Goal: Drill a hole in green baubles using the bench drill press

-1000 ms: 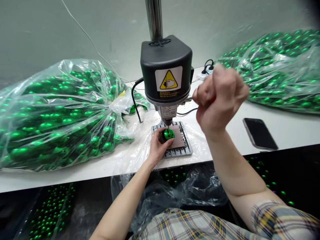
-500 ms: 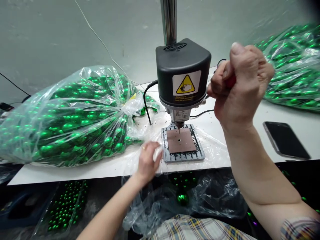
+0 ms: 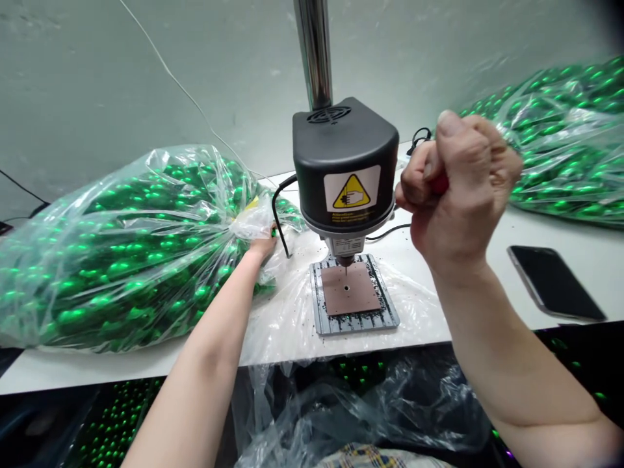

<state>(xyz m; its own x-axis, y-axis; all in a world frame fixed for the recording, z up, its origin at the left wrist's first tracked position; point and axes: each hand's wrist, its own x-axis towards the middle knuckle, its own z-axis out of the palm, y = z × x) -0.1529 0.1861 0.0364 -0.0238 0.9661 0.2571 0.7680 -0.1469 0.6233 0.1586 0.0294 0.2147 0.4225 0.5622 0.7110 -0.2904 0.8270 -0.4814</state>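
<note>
My right hand (image 3: 468, 188) is closed around the red knob (image 3: 439, 184) of the lever on a small bench drill press (image 3: 346, 156). Below the chuck, a thin drill bit (image 3: 346, 270) points down at a brown square plate (image 3: 336, 296) with a small hole in it. The plate lies on the grooved metal base (image 3: 319, 322), which is strewn with dark shavings. My left hand (image 3: 263, 247) reaches into the mouth of a clear plastic bag (image 3: 146, 240) full of shiny green balls. Plastic and balls hide most of its fingers, and a bit of green shows beside them.
Another bag of green balls (image 3: 575, 143) lies at the back right. A dark phone (image 3: 556, 283) rests on the white table (image 3: 429, 318). A black cable (image 3: 275, 218) runs down left of the drill press. Crumpled plastic (image 3: 312, 416) and green balls are below the table edge.
My left hand has moved from beside the drill base up and left into the bag's mouth. My right hand stays on the lever knob. The whole view has shifted slightly.
</note>
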